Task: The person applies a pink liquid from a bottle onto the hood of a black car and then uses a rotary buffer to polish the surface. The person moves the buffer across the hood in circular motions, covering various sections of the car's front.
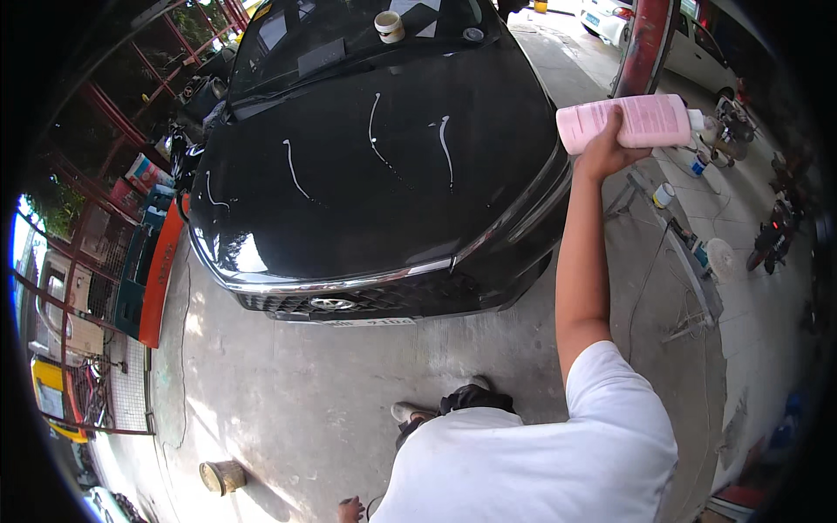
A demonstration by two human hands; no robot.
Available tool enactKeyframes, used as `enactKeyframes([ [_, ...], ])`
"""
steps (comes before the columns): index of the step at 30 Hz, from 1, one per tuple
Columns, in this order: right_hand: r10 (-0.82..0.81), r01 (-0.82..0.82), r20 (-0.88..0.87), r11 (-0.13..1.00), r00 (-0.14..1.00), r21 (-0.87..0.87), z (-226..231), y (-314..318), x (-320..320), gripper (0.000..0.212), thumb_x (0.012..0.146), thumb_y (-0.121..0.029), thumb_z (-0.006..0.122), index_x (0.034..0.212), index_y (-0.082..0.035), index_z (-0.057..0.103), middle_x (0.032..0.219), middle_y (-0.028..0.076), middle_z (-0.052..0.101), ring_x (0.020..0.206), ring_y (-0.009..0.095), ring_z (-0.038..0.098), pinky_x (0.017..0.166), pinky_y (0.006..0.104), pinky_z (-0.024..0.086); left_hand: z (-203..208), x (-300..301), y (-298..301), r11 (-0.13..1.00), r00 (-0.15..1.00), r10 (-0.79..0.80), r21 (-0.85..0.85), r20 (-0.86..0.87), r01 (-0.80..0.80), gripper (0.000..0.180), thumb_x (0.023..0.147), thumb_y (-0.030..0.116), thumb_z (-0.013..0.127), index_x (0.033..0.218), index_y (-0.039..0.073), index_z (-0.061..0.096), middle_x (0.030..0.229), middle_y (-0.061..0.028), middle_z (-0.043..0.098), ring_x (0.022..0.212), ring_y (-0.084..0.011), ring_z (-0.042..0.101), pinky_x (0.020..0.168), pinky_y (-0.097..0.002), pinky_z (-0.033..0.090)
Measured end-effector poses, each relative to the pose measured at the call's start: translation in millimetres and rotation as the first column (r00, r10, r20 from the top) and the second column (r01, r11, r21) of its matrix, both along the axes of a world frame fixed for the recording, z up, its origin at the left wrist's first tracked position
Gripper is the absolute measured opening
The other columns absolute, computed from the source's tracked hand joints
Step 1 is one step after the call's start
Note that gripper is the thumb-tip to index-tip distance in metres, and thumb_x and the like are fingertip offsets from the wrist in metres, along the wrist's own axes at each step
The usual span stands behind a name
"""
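Held out to the right at arm's length is a pink plastic bottle [656, 120] with a pale cap. It lies on its side, cap pointing right, and my right hand [603, 150] is closed around its lower side. My left hand [350, 509] hangs low at the bottom edge, partly cut off, with loosely bent fingers and nothing visible in it. In front of me is the black car hood [349, 200]. Several thin white streaks of liquid [446, 150] run down it, apart from one another. Neither hand touches the car.
A small tub [390, 27] stands by the windshield. To the right are a metal stand [689, 270], a polisher with a round pad [718, 260] and a can [663, 194]. A bucket [222, 478] sits on the floor at lower left; an orange-edged bench [161, 270] stands left.
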State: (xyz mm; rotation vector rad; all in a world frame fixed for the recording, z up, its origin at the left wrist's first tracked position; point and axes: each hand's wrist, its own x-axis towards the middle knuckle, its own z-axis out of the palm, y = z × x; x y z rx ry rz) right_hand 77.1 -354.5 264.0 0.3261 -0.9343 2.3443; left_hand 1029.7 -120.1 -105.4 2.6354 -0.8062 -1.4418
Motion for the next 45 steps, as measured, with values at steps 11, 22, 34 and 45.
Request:
enactKeyframes([
  [11, 0.521, -0.704, 0.476, 0.478, 0.709, 0.525, -216, 2, 106, 0.099, 0.077, -0.016, 0.089, 0.157, -0.001, 0.032, 0.151, 0.017, 0.047, 0.138, 0.033, 0.049, 0.116, 0.0465, 0.041, 0, -137, -100, 0.782, 0.844, -0.536, -0.356, 0.035, 0.511, 0.048, 0.093, 0.036, 0.076, 0.128, 0.004, 0.072, 0.110, -0.0162, 0.079, 0.104, -0.0314, 0.077, 0.093, -0.0420, 0.059],
  [22, 0.426, -0.829, 0.712, 0.313, 0.558, 0.463, -154, 90, 135, 0.081, 0.096, -0.054, 0.064, 0.148, 0.006, 0.048, 0.148, 0.023, 0.056, 0.131, 0.038, 0.060, 0.115, 0.0510, 0.046, 211, -426, -384, 0.105, 0.483, -0.851, -0.833, 0.208, 0.543, 0.036, 0.087, 0.029, 0.074, 0.118, 0.011, 0.076, 0.115, -0.0193, 0.076, 0.110, -0.0386, 0.072, 0.098, -0.0483, 0.058],
  [34, 0.645, -0.841, 0.558, 0.502, 0.521, 0.205, -130, -32, 416, 0.054, 0.101, -0.041, 0.066, 0.142, -0.007, 0.052, 0.127, 0.011, 0.065, 0.117, 0.029, 0.066, 0.101, 0.0454, 0.055, -19, -58, -311, 0.618, 0.656, -0.737, -0.555, -0.164, 0.556, 0.043, 0.096, 0.037, 0.074, 0.128, 0.009, 0.072, 0.119, -0.0190, 0.076, 0.109, -0.0344, 0.074, 0.095, -0.0445, 0.058],
  [45, 0.697, -0.816, 0.451, 0.561, 0.557, 0.140, -112, -217, 455, 0.062, 0.102, -0.051, 0.065, 0.144, -0.008, 0.050, 0.125, 0.011, 0.066, 0.111, 0.029, 0.070, 0.095, 0.0472, 0.060, -109, 339, -110, 0.567, 0.567, 0.824, -0.007, 0.007, -0.824, 0.042, 0.100, 0.026, 0.065, 0.135, 0.004, 0.060, 0.122, -0.0193, 0.069, 0.097, -0.0386, 0.072, 0.078, -0.0508, 0.055],
])
